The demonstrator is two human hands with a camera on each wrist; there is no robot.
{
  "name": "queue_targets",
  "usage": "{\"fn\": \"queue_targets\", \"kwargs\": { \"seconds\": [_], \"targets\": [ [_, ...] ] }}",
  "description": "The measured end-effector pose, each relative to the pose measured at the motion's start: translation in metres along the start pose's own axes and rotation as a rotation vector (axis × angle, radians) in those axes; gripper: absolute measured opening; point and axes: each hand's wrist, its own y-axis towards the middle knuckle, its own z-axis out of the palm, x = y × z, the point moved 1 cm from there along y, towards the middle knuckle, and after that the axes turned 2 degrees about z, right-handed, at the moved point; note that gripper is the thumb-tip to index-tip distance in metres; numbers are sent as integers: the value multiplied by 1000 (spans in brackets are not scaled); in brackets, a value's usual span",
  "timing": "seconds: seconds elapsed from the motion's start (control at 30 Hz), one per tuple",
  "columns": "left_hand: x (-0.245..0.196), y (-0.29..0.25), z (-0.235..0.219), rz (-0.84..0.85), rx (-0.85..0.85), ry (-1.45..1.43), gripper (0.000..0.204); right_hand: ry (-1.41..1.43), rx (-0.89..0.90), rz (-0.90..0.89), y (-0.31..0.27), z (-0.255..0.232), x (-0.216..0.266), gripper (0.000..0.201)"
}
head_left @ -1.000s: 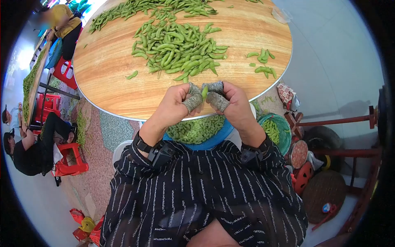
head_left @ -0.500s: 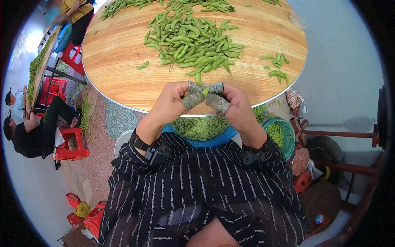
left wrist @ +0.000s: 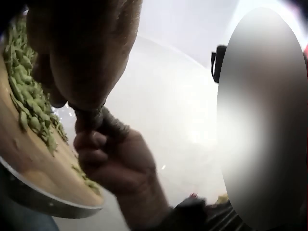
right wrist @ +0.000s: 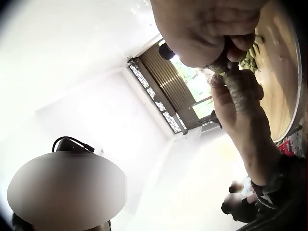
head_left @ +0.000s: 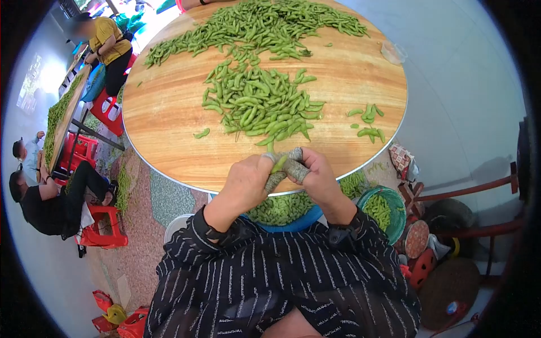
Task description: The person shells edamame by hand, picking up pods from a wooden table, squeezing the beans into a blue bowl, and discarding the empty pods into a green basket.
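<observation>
In the head view both hands meet over the near edge of the round wooden table [head_left: 169, 135]. The left hand [head_left: 246, 179] pinches a green pod [head_left: 279, 163] between wrapped thumb and finger. The right hand [head_left: 319, 176], its thumb and finger also in grey wraps, touches the same pod from the other side. Just beyond the fingertips lies the near pile of pods [head_left: 265, 104]. Beneath the table edge is a blue basin of pods [head_left: 282, 209]. In the wrist views the hands cover the pod, and the fingertips touch or overlap.
A larger pod heap [head_left: 253, 28] spans the table's far side, with a few loose pods [head_left: 369, 114] at the right and a clear plastic container [head_left: 393, 52] at the edge. A green basket [head_left: 384, 213] stands on the floor at right. People sit at another table [head_left: 67, 121] on the left.
The head view has tilted up, showing more of the far heap. The left hand has turned so its back faces up, and its thumb now lies across the pod; both hands remain together.
</observation>
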Motion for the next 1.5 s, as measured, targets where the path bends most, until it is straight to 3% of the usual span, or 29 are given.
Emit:
{"fn": "queue_targets", "kwargs": {
  "seconds": [0.07,0.13,0.2,0.23,0.3,0.43,0.5,0.53,0.6,0.63,0.7,0.8,0.97,1.03,1.23,1.33,1.4,1.5],
  "targets": [
    [-1,-1,1,121,-41,158,23,-14,-25,-32,-1,0,-3,5],
    [4,-4,8,117,-51,124,19,-10,-22,-38,-4,3,-2,5],
    [10,-5,18,63,-161,-255,16,-54,4,-116,-6,7,1,6],
    [10,-7,19,67,-163,-254,16,-56,4,-120,-5,7,1,6],
    [14,-10,22,-510,22,-1190,18,-209,19,-245,-3,6,0,8],
    [11,0,-3,-514,132,-943,19,-309,4,-256,0,4,-1,9],
    [17,0,-8,-314,73,-614,15,-576,31,-232,0,3,1,9],
    [25,-2,-5,-276,101,-607,12,-566,21,-193,-1,3,1,9],
    [31,-2,1,-400,130,-961,13,-435,25,-131,-2,8,3,8],
    [34,-3,3,-409,141,-972,13,-332,8,-112,-2,11,3,9],
    [43,-5,7,-622,102,-1599,12,-275,-35,-41,0,5,-3,9],
    [51,-8,13,-655,168,-1801,13,-187,-118,43,0,5,-10,11],
    [43,-5,9,-744,90,-1762,17,-168,-191,-39,4,21,-7,24],
    [45,-7,8,-748,41,-1758,17,-116,-79,6,5,28,-7,30],
    [44,-14,6,-691,29,-1775,16,-504,-160,-186,5,35,-10,17],
    [43,-17,9,-710,38,-1797,16,-624,-166,-216,-2,27,-16,16],
    [44,-20,15,-601,139,-1765,19,-659,-138,-195,-7,22,-13,17],
    [32,-23,22,-579,91,-1610,24,-633,-114,-157,-12,8,-11,16]
  ]
}}
